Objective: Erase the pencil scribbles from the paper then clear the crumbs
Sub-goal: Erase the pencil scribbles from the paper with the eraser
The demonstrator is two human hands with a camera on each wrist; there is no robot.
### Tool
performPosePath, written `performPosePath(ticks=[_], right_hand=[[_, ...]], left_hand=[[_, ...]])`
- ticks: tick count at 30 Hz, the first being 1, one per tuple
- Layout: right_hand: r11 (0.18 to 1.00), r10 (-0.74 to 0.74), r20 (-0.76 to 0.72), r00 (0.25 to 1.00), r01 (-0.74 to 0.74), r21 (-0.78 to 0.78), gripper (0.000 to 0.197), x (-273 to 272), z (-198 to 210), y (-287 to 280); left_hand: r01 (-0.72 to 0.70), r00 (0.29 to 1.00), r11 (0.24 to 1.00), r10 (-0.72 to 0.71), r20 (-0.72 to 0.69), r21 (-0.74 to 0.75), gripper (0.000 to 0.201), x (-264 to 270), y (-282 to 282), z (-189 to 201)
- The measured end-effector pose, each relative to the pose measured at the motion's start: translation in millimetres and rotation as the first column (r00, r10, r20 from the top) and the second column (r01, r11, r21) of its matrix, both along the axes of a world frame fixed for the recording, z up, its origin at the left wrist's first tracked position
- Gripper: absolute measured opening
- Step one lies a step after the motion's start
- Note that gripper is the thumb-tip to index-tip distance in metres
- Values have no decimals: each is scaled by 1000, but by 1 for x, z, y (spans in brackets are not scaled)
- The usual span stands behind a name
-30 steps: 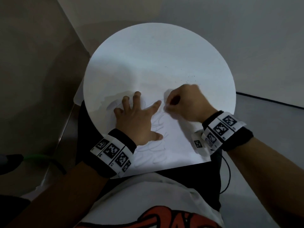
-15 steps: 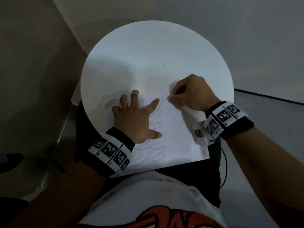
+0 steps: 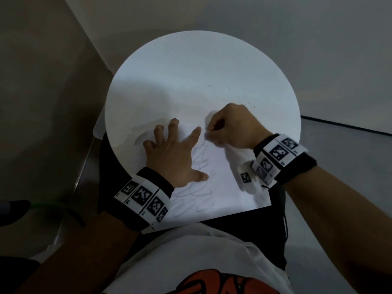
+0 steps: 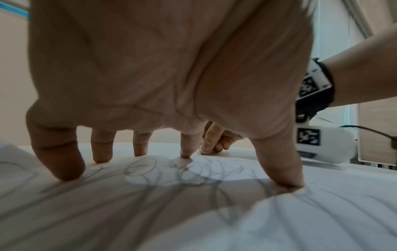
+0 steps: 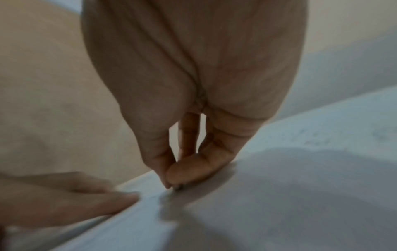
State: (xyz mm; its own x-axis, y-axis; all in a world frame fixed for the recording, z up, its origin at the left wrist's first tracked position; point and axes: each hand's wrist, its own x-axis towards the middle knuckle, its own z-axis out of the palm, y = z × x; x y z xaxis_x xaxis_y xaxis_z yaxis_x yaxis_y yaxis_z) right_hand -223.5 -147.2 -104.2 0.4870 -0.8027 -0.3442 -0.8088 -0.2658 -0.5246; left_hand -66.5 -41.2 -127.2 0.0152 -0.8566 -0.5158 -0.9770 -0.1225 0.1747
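A white sheet of paper (image 3: 231, 187) with grey pencil scribbles (image 3: 201, 164) lies on the near part of a round white table (image 3: 191, 71). My left hand (image 3: 174, 153) presses the paper flat with its fingers spread; its fingertips (image 4: 62, 169) stand among the scribbles (image 4: 189, 173). My right hand (image 3: 229, 128) is curled, and thumb and forefinger pinch something small against the paper just right of my left index finger. The pinch (image 5: 174, 185) shows only a tiny dark tip, so the eraser is almost wholly hidden. Dark crumbs (image 3: 244, 98) speckle the table beyond my right hand.
The table stands in a corner, with beige wall (image 3: 42, 81) to the left and grey wall (image 3: 297, 39) behind. My lap and white shirt (image 3: 201, 262) are under the table's near edge. A black cable (image 3: 285, 219) hangs from my right wristband.
My right hand slid away from my left index finger, then came back beside it, keeping its pinch. The left hand stayed spread on the paper.
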Motion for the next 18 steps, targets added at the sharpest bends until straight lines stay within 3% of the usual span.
performPosePath(ticks=[3, 7, 11, 15, 18], right_hand=[[985, -149, 24, 989, 150, -82, 10, -4, -1, -12], [999, 21, 28, 999, -22, 24, 9, 7, 1, 11], [982, -173, 54, 983, 177, -64, 11, 0, -2, -8], [1000, 2, 32, 999, -3, 22, 10, 8, 0, 10], [981, -189, 40, 981, 190, -30, 11, -5, 1, -6]], left_hand=[[0, 1000, 1000, 0, -1, 2, 120, 0, 0, 0], [-7, 1000, 1000, 6, -9, -4, 120, 1, 1, -1], [-1, 1000, 1000, 1, -6, -4, 120, 1, 1, 0], [-6, 1000, 1000, 6, -8, -14, 120, 2, 2, -1], [2, 1000, 1000, -2, 1, -11, 120, 2, 1, 0]])
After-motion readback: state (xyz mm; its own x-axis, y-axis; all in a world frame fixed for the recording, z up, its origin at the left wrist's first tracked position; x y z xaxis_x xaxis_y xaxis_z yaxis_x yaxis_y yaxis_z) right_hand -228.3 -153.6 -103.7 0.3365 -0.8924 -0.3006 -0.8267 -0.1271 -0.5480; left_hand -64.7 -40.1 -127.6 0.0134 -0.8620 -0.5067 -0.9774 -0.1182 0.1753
